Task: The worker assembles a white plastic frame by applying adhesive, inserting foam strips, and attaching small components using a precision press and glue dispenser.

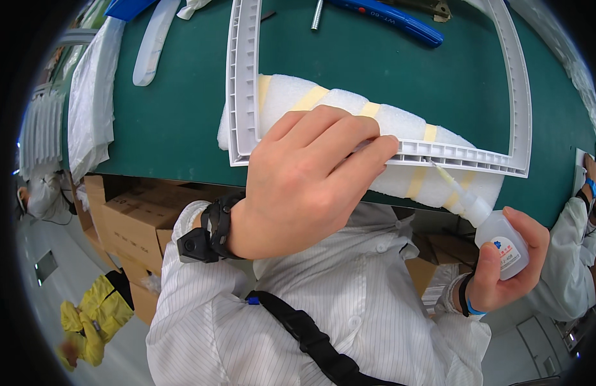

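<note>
Keep the nozzle tip fine against the ribbed lower rail of the white plastic frame (439, 153), which lies on a foam roll (401, 122) at the near edge of the green table (176, 109), and squeeze lightly so little runs out. The left hand (304, 180) presses flat-fingered on the frame's near corner. The right hand (510, 264) is closed around a small glue bottle (497, 238).

At centre frame the left hand (304, 183) presses on the near rail of a white plastic frame (243, 83), which lies over a white foam roll (291, 93) on the green desk (176, 109). At lower right, the right hand (507, 270) grips a small white glue bottle (501, 238), its thin nozzle touching the rail.
</note>
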{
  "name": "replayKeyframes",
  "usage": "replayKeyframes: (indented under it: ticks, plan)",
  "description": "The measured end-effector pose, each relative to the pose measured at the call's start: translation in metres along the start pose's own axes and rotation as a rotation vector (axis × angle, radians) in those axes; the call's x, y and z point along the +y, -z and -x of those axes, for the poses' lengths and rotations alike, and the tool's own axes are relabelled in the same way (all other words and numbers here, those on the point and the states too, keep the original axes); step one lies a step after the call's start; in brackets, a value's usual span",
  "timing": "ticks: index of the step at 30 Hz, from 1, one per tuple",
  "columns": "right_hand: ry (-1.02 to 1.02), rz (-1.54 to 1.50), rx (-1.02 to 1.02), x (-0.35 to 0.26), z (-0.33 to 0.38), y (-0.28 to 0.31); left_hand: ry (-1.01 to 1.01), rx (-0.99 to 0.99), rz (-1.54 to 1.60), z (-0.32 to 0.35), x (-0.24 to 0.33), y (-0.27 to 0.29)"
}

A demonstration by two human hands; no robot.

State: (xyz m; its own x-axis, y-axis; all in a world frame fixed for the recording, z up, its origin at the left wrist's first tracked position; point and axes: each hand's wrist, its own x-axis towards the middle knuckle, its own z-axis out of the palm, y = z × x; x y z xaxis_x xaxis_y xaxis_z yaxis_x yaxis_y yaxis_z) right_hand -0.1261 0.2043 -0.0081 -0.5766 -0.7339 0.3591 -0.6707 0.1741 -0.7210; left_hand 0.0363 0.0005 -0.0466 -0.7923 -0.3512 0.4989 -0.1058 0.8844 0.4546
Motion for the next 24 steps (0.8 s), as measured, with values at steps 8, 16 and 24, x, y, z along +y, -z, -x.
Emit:
replayKeyframes:
  ticks: [8, 16, 24]
  plan:
    - [0.015, -0.021, -0.014, 0.005, 0.002, 0.001, -0.004, 0.000, -0.010, 0.000, 0.001, 0.003]
    - [-0.451, -0.694, 0.003, 0.028, 0.027, -0.016, 0.245, 0.273, 0.010, -0.003, -0.018, 0.049]
    - [-0.433, -0.810, 0.345, 0.047, 0.038, -0.007, 0.620, -0.009, -0.001, -0.015, -0.065, 0.067]
